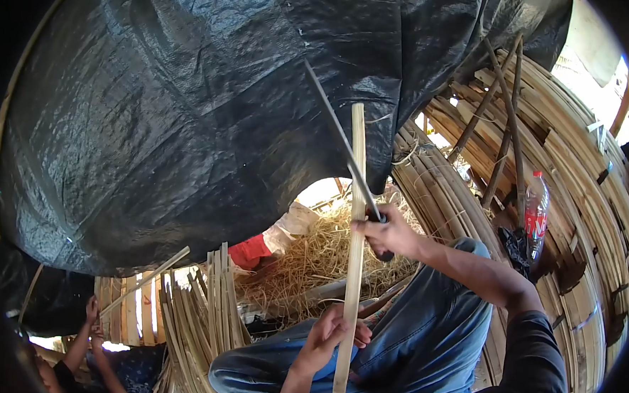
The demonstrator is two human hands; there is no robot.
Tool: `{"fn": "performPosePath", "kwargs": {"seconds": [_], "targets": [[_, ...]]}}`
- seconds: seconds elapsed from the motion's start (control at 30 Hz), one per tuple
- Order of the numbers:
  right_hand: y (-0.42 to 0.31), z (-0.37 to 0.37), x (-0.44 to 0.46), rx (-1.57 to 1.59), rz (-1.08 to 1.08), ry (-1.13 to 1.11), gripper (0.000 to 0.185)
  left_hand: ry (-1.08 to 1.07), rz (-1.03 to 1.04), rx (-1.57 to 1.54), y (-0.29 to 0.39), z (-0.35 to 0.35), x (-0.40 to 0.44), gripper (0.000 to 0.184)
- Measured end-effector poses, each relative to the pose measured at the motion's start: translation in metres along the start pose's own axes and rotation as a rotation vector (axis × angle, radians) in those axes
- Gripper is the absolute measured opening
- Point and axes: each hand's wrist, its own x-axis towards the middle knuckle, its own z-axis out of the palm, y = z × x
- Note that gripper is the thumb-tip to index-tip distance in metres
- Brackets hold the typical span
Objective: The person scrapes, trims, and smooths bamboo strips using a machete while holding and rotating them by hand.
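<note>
A long pale bamboo strip (pixel 354 273) stands almost upright in front of me, leaning slightly. My left hand (pixel 329 340) is around its lower part, with fingertips showing on the strip's right side. My right hand (pixel 395 233) is closed on the dark handle of a long machete (pixel 337 130). The machete's blade points up and to the left and crosses the strip's upper part. The fingers of my right hand come close to the strip's edge; whether they touch it I cannot tell. My crossed legs in blue jeans (pixel 435 318) are below.
Shavings (pixel 311 261) lie beyond my legs. Split bamboo strips (pixel 192 309) stand at left, and a bamboo slat structure (pixel 570 183) curves along the right. A bottle with a red label (pixel 536 217) stands there. Black plastic sheeting (pixel 204 131) hangs ahead. Another person's hands (pixel 93 322) hold a strip at left.
</note>
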Motion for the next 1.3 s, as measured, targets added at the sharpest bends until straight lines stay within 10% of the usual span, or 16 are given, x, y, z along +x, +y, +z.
{"fn": "performPosePath", "kwargs": {"seconds": [0.13,0.3,0.53,0.67,1.0,1.2,1.3], "targets": [[0.015,0.023,-0.011,-0.172,0.073,-0.214,0.029,0.067,0.026,-0.104,0.004,0.0,0.014,0.059],[0.049,0.035,-0.011,-1.006,-0.525,-0.229,0.054,0.408,-0.062,-0.134,0.005,0.003,0.008,0.041],[0.026,0.007,0.001,-1.325,-0.986,-0.115,0.062,0.184,-0.027,-0.423,0.005,0.0,-0.009,0.037],[0.005,-0.027,0.029,-1.226,-0.36,0.28,0.057,0.145,-0.02,-0.369,0.008,0.008,-0.012,0.037],[0.015,-0.01,0.012,-1.364,-0.911,-0.105,0.059,0.182,-0.025,-0.342,0.007,0.005,-0.009,0.035],[-0.01,-0.072,0.063,-0.944,-0.079,0.559,0.06,0.053,0.004,-0.445,0.015,0.011,-0.02,0.036],[-0.014,-0.093,0.049,-0.892,-0.166,0.713,0.071,0.061,-0.043,-0.339,0.02,0.017,-0.023,0.036]]}}
